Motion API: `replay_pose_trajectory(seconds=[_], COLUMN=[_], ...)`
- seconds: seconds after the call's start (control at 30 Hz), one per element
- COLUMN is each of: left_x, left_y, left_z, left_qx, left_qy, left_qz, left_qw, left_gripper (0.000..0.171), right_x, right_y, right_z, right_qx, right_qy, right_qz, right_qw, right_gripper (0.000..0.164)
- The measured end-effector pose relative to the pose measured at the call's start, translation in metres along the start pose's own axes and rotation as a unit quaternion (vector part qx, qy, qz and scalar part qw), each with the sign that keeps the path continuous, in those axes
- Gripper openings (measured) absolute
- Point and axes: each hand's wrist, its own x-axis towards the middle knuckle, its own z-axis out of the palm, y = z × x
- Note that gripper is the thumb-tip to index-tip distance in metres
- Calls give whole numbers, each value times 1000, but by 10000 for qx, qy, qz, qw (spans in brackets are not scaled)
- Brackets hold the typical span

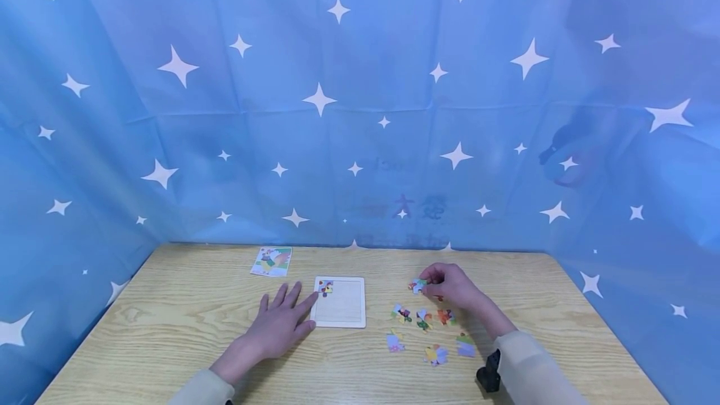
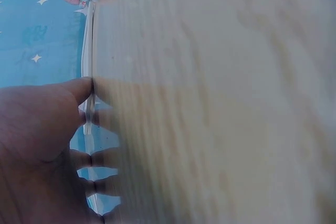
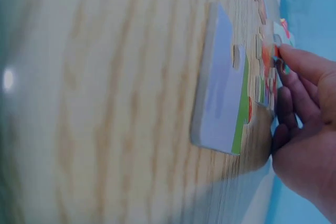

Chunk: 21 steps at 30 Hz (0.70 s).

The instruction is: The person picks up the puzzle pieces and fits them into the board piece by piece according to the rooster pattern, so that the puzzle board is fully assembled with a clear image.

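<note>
Right hand pinching a puzzle piece, right of the tray; can't tell if it's clear of the counter. Loose pieces near it. Left hand spread, index and thumb at tray's left rim.

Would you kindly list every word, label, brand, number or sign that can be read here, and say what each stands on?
"大", apparently, faint on the starry blue backdrop.
Marks beside, above and below it: too faint to read.
Picture card, puzzle pieces and tray: no readable text; any print is too small.
</note>
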Motion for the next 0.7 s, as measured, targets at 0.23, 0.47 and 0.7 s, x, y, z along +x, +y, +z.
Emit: replay_pose_trajectory(seconds=[0.23,0.47,0.7], left_x=[0,0,0], left_y=[0,-1,0], left_z=[0,0,-1], left_qx=[2,-105,-116], left_qy=[-1,-3,-2], left_qz=[18,-16,-43], left_qw=[10000,9999,9999], left_gripper=[56,56,56], right_x=[2,7,15], right_y=[0,-9,-24], right_z=[-1,4,21], right_qx=[35,-109,163], right_qy=[28,387,476], right_qz=[18,-25,-136], right_qw=[10000,9992,9986], right_gripper=[17,19,18])
